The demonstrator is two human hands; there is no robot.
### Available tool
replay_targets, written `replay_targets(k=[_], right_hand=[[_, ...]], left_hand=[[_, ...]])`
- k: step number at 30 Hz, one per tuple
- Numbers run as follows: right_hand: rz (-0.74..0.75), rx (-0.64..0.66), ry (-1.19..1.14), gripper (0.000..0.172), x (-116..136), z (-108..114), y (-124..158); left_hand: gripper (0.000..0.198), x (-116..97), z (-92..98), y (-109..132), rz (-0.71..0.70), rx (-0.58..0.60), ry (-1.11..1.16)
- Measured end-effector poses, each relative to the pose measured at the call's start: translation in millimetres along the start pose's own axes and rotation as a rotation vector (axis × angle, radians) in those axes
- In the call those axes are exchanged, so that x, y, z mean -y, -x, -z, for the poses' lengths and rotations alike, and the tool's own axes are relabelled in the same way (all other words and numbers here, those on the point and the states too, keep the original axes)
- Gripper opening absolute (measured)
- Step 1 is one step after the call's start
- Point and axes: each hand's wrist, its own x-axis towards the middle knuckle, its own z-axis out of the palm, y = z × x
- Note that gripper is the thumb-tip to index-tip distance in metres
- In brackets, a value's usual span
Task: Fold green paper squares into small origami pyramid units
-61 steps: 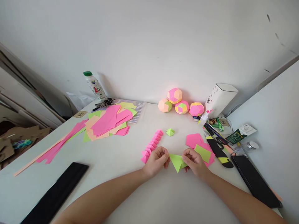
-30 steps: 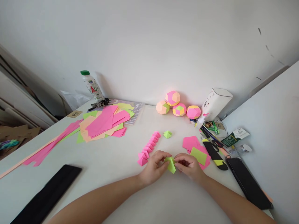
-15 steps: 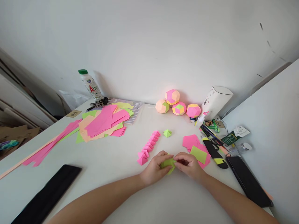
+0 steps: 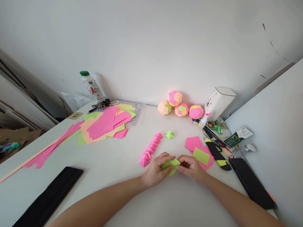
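Low over the table, my left hand (image 4: 155,170) grips a partly folded piece of green paper (image 4: 172,163) between thumb and fingers. My right hand (image 4: 192,168) is closed at the right edge of the same paper, thumb and fingertips pinching there. Just left of my left hand runs a slanting row of several pink folded paper pyramids (image 4: 151,148). Beyond the hands sits one green folded paper pyramid (image 4: 169,135). Beside my right hand, a green paper rectangle (image 4: 201,156) lies on pink paper pieces (image 4: 193,144).
Several multicoloured paper balls (image 4: 181,110) stand by the wall. Papers in pink, peach and green (image 4: 104,124) lie at left near a white bottle (image 4: 92,86). Scissors with a black-and-yellow cover (image 4: 218,155), a glue bottle (image 4: 203,122) and a black phone (image 4: 252,183) lie right.
The green paper's right corner now shows more fully between the hands, as my right fingertips have shifted slightly along its edge. My left hand keeps its hold.
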Motion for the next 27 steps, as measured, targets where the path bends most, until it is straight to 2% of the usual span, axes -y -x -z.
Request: replay_targets(k=[14, 20, 27], right_hand=[[0.025, -0.036, 0.005, 0.022, 2.6, 0.6, -1.0], [0.067, -0.099, 0.001, 0.021, 2.7, -0.9, 1.3], [0.116, -0.157, 0.092, 0.023, 6.7, -3.8, 3.8]], left_hand=[[0.036, -0.6, -2.6, -0.4, 0.143, 0.000, 0.192], [0.033, 1.3, -0.9, -0.8, 0.156, 0.010, -0.017], [0.032, -7.8, -1.8, -2.1, 0.119, 0.043, -0.183]])
